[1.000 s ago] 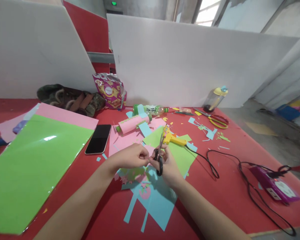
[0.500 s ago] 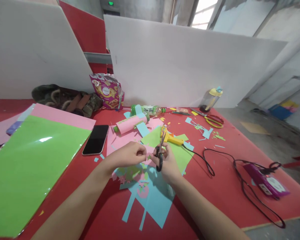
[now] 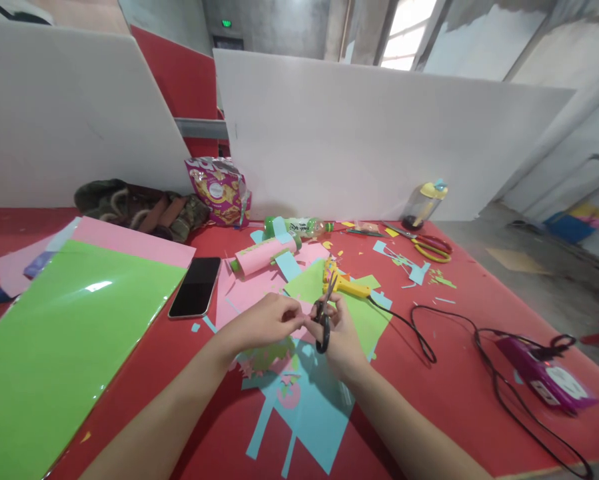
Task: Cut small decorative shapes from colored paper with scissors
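My left hand (image 3: 262,323) pinches a small pink paper piece (image 3: 303,309) just above the red table (image 3: 454,373). My right hand (image 3: 340,337) grips black scissors (image 3: 323,319) by the handles, blades pointing up and away, right beside the pink piece. Both hands hover over cut blue paper (image 3: 309,407) and pink and green scraps (image 3: 266,357). A light green sheet (image 3: 356,310) lies just beyond the hands.
A yellow glue gun (image 3: 344,285) with a black cord (image 3: 479,353) runs to a purple power strip (image 3: 546,381). A phone (image 3: 196,286), large green sheet (image 3: 49,340), pink roll (image 3: 262,255), snack bag (image 3: 219,190), red scissors (image 3: 432,247) and bottle (image 3: 423,203) surround them.
The view shifted slightly. Both hands stay together over the scraps, with the scissors still working at the pink piece.
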`<action>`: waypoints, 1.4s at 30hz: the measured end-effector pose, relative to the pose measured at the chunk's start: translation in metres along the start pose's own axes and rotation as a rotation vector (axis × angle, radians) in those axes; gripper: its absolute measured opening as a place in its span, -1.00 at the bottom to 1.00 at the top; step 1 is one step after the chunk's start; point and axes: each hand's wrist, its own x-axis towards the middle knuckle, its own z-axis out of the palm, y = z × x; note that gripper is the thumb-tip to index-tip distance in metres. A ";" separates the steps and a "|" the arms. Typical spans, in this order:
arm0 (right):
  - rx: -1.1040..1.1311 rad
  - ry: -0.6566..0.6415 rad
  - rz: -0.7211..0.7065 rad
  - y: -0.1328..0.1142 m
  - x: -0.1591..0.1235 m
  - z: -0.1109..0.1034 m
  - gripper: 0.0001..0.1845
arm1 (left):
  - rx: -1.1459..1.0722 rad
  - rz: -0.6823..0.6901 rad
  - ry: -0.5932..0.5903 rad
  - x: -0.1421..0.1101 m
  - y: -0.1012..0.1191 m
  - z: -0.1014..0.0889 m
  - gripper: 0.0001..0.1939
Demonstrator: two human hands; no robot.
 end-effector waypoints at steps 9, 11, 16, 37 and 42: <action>0.019 0.009 0.030 -0.001 0.000 -0.001 -0.50 | -0.033 -0.005 0.020 0.001 -0.003 0.001 -0.76; 0.016 0.001 0.037 -0.001 0.000 -0.001 -0.51 | -0.044 -0.005 0.019 0.001 -0.003 0.001 -0.77; -0.013 0.012 0.047 -0.004 -0.001 0.000 -0.54 | -0.060 -0.006 0.014 0.001 -0.004 -0.002 -0.77; -0.028 -0.499 0.224 -0.009 -0.008 -0.003 -0.54 | -0.345 -0.135 0.277 -0.008 0.001 -0.030 -0.79; 0.002 -0.514 0.249 -0.011 -0.007 -0.003 -0.57 | -0.341 -0.110 0.234 -0.005 -0.002 -0.027 -0.77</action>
